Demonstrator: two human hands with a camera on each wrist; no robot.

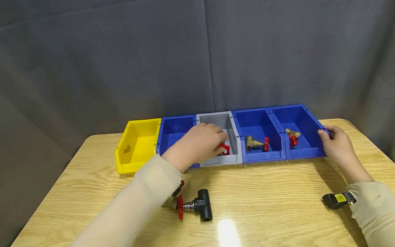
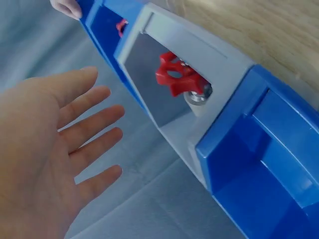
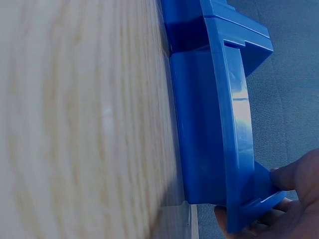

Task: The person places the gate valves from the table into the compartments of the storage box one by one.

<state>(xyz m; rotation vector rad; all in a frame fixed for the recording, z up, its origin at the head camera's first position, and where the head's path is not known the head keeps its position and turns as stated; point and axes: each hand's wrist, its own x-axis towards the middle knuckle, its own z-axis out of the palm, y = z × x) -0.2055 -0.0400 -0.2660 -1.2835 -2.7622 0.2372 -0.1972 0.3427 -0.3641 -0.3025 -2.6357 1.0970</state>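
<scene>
A dark gray curtain [image 1: 154, 61] hangs behind a wood-grain table [image 1: 277, 192]. Along the table's far side runs a joined row of five bins: from the left, a yellow bin [image 1: 135, 168], a blue bin [image 1: 179, 117], a gray bin [image 1: 219, 160], a second blue bin [image 1: 264, 156] and the rightmost blue bin [image 1: 305, 153].

The left hand [image 1: 200, 142] reaches over the gray bin; the left wrist view shows its fingers extended and spread well apart, with nothing held. The right hand [image 1: 339, 145] grips the outer side wall of the rightmost blue bin, the thumb over the rim and the other fingers around the outside.

On the table, near the left forearm, lies a black tee-shaped valve [image 1: 203, 205] with a red handwheel; beside it a brass fitting [image 1: 168, 203] is partly hidden by the left sleeve [image 1: 132, 209]. The second blue bin holds a brass valve [image 1: 253, 143], and the rightmost one a smaller-looking brass valve [image 1: 292, 133], both red-handled. Inside the gray bin, near its front wall and below the left hand, sits a red-handled valve [image 2: 179, 74], its lower part hidden.
</scene>
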